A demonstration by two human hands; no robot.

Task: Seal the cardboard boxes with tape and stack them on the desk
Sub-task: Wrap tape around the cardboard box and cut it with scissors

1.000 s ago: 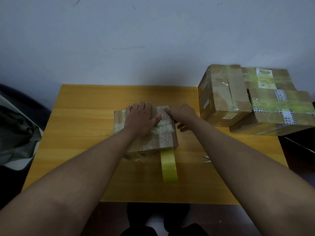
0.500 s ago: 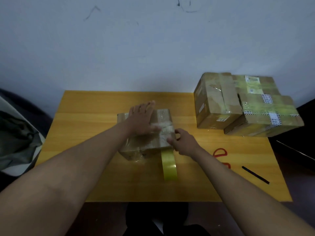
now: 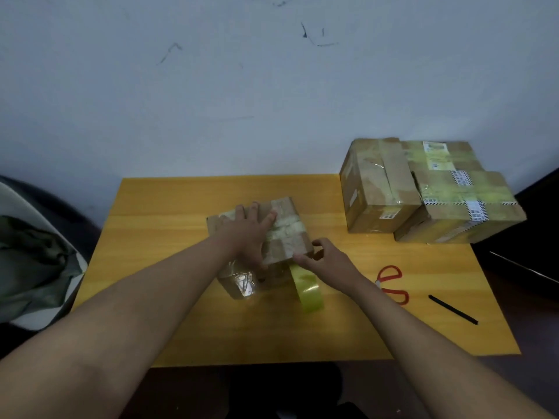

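Currently logged: small cardboard box [image 3: 284, 234] at desk [image 3: 169, 207] centre, pinned under my left hand [image 3: 246, 232], fingers flat and spread. Right hand [image 3: 328, 258] has come off the box top since a second ago and now sits at the near right corner, fingers curled, pinching the yellow tape strip [image 3: 307, 287] that trails toward me. Judgement: top band pressed down, tape ready for cutting. Scissors [image 3: 393, 282], now uncovered, lie just right. Sealed boxes [image 3: 423, 189] wait at the far right.
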